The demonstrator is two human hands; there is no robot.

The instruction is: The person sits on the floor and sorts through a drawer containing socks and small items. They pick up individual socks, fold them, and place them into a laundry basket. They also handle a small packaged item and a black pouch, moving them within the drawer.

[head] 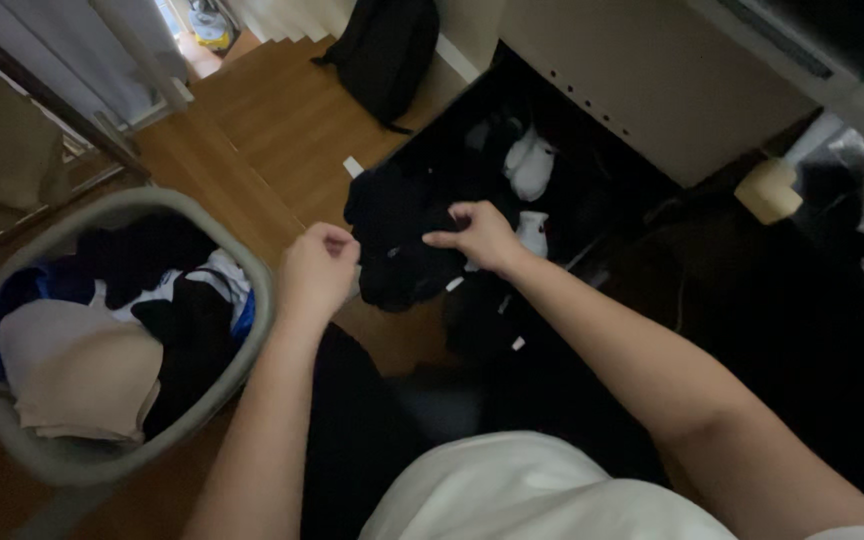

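- Holding a dark garment (397, 245) up between both hands, over the open front of a dark drawer (592, 190) full of clothes.
- Left hand (317, 270): fingers curled into a loose fist, closed on the garment's left edge near the top.
- Right hand (477, 235): palm down, thumb and fingers pinching the top edge, right of centre.
- Judged step: the garment is lifted and spread between the hands, as for sorting or folding; it is not yet set down anywhere.
- Next move, as a judgement: needs both grips kept while the cloth is drawn taut and squared, or one grip released to shift it sideways. The laundry basket (252, 260) sits just left of the left hand; the drawer lies just past the right.
- Garment position: hanging between the hands, above the wood floor (282, 130) at the drawer's near edge.
- Orientation: held edge runs roughly left to right between the hands, tilted slightly up toward the right; the rest droops toward the floor. Long axis looks to follow that held edge, though black cloth on a black background blurs the outline, so this is uncertain.
- White socks (530, 165) lie in the drawer beyond the garment.
- Basket holds beige, blue, black and white clothes.
- A black backpack (387, 50) leans against the far wall.
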